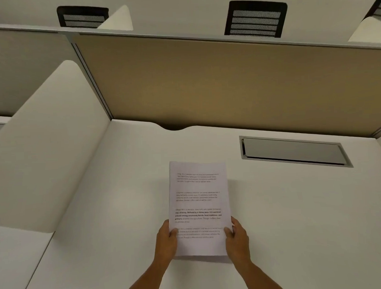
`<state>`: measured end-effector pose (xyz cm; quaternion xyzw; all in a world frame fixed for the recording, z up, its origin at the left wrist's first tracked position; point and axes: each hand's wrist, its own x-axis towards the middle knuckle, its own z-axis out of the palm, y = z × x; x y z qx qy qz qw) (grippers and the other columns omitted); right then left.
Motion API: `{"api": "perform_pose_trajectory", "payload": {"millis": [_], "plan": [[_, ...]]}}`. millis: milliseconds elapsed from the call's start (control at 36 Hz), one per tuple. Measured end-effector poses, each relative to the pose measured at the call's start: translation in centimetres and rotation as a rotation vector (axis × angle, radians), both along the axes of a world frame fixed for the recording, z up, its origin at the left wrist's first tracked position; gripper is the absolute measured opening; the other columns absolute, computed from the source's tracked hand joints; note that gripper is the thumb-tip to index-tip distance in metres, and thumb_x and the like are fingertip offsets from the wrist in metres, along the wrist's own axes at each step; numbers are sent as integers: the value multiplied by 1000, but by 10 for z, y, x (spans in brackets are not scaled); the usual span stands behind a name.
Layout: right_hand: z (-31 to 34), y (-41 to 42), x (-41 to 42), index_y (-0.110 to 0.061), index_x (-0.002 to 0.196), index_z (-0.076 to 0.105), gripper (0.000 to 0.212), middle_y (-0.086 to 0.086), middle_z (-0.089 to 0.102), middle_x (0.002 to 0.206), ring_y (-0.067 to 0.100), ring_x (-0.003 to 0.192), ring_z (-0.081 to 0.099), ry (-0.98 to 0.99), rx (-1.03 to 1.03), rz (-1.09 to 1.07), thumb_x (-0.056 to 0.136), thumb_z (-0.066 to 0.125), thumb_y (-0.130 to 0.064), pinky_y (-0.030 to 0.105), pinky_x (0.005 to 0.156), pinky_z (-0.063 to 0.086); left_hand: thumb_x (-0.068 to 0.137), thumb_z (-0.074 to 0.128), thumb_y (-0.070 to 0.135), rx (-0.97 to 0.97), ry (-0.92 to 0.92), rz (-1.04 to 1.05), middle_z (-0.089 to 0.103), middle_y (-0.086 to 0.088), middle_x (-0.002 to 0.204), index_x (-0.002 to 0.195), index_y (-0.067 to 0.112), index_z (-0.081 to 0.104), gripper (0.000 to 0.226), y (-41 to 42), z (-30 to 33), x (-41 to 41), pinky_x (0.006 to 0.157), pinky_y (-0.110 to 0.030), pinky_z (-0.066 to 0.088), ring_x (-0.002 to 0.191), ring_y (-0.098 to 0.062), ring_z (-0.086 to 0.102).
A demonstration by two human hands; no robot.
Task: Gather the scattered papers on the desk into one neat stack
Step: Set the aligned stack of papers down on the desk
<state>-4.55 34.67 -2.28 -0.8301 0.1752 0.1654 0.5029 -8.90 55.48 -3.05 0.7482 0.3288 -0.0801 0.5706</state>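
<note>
A stack of white printed papers [199, 200] is held upright-facing in the middle of the white desk [295, 216], its edges aligned, with several paragraphs of text on the top sheet. My left hand [167, 240] grips the stack's lower left edge, thumb on the front. My right hand [237, 237] grips the lower right edge the same way. The stack's bottom edge is near the desk surface; I cannot tell whether it touches. No loose sheets lie elsewhere on the desk.
A grey cable hatch [293, 151] is set into the desk at the back right. A tan partition panel [226, 82] closes the back, a white side divider [49, 149] the left. Black chair backs [255, 18] show beyond the partition.
</note>
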Motion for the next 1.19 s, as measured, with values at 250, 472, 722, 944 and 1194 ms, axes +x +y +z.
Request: {"api": "perform_pose_trajectory", "payload": {"millis": [250,472,722,944,1194], "plan": [[-7,-3,-14,-13,143,52,44,8,60,138,26,131,54,97,-4,-102,100,52,-5,43,111,44,97,49,0,-43,127,62,58,-13,132,137,12,36,44,-11,-4,-10,100,-41,49,103,-22,57],[-8,-13,-32,-11,141,53,43,9,65,131,20,107,61,117,2,-153,98,55,-8,32,97,47,93,55,-1,130,42,126,64,-8,121,128,8,55,36,-25,-1,-31,98,-37,51,112,-28,61],[-7,-11,-47,-10,144,49,44,10,56,136,24,124,55,116,-76,-62,100,51,-10,35,106,44,96,55,4,181,90,122,54,-17,127,140,2,48,44,-30,3,-38,108,-38,42,120,-30,54],[-9,-12,-42,-6,142,51,43,12,59,136,26,123,58,137,-97,-73,99,54,-9,40,109,45,98,53,8,203,120,121,59,-14,126,138,2,51,40,-25,2,-36,105,-34,44,116,-27,58],[-6,-16,-30,-7,126,65,33,11,70,119,26,104,64,154,-69,-190,94,58,-7,34,92,50,94,60,9,138,141,187,74,-14,103,104,2,72,17,-9,-2,-26,87,-36,52,87,-26,63]]}}
